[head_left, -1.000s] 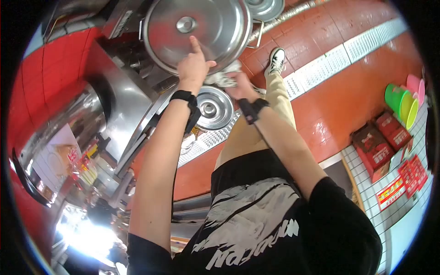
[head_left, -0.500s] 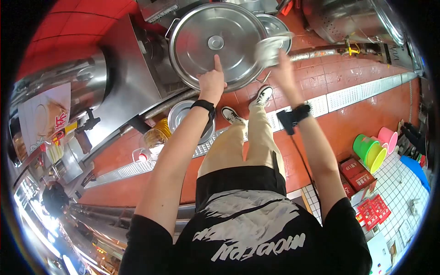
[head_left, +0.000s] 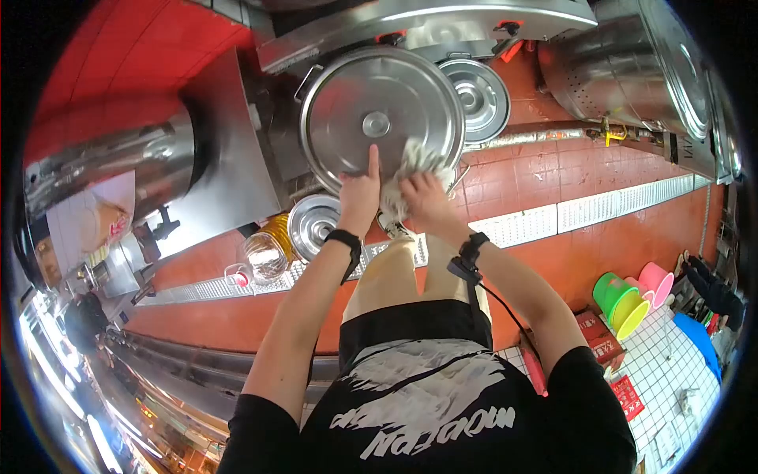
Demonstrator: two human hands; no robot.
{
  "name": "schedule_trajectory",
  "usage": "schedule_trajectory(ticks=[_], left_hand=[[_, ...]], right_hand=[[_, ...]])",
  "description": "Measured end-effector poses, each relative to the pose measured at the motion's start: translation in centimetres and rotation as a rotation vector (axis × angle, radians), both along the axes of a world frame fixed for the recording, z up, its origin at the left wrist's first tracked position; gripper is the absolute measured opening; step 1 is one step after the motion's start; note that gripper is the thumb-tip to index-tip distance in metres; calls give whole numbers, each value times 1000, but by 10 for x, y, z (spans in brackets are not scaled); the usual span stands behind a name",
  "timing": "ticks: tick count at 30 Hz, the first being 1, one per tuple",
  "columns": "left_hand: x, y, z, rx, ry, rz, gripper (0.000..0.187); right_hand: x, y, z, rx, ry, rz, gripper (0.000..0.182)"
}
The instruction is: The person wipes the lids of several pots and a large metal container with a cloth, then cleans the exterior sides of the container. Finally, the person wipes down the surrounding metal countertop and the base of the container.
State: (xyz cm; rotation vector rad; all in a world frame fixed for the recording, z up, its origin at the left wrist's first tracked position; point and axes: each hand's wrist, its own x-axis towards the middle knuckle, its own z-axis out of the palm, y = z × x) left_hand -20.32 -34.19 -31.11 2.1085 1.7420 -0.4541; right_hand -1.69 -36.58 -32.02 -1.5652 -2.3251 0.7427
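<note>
A large steel lid (head_left: pixel 379 110) covers a big pot against the counter in front of me. My left hand (head_left: pixel 360 189) rests on the lid's near edge, index finger stretched toward the centre knob. My right hand (head_left: pixel 422 196) is closed on a white cloth (head_left: pixel 412 167) and presses it against the lid's lower right rim. Both wrists wear black bands.
A smaller steel lid (head_left: pixel 478 96) lies right of the big one; another lid (head_left: pixel 313 224) sits on the floor drain beside a jug of yellow liquid (head_left: pixel 268 245). A big steel vat (head_left: pixel 632 63) stands at right. Coloured buckets (head_left: pixel 632 296) and red boxes (head_left: pixel 596 332) are at lower right.
My right hand has brought the cloth down from the lid's upper right rim to its lower right edge, beside my left hand. The view has tilted a little.
</note>
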Motion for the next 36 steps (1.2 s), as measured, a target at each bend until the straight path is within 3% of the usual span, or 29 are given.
schedule_trajectory(ticks=[2, 3, 5, 7, 9, 12, 14, 16, 19, 23, 25, 29, 32, 36], left_hand=[[3, 2, 8, -95, -33, 65, 97], [5, 6, 14, -98, -33, 61, 97], [12, 10, 24, -218, -69, 197, 105], [17, 13, 30, -234, -36, 235, 110], [13, 9, 21, -211, -51, 211, 110], [19, 15, 35, -268, -44, 253, 107], [21, 17, 38, -308, -57, 313, 106], [20, 15, 30, -288, 20, 320, 104], [21, 8, 23, -195, 30, 366, 111], [21, 12, 20, -294, 23, 447, 107], [19, 6, 9, -235, 22, 446, 106], [17, 7, 15, -240, 35, 419, 105], [17, 11, 20, -258, 47, 422, 104], [19, 7, 18, -208, 40, 400, 106]], right_hand=[[22, 8, 5, -214, 96, 356, 51], [32, 19, 10, -217, 97, 352, 51], [53, 43, 34, -257, 265, 234, 51], [61, 80, 70, -235, 245, 114, 53], [63, 129, 82, -20, 259, -52, 52], [50, 194, 63, 183, 251, 30, 50], [44, 226, 9, 167, 196, 120, 50], [40, 238, 3, 164, 156, 186, 49], [56, 238, 10, 64, 72, 253, 50], [78, 176, -2, 39, -115, 210, 59], [72, 139, 11, -156, -105, 132, 58], [53, 103, 19, -230, 21, 129, 59], [40, 103, 27, -322, -68, 57, 53], [30, 98, 15, -230, 2, 134, 52]])
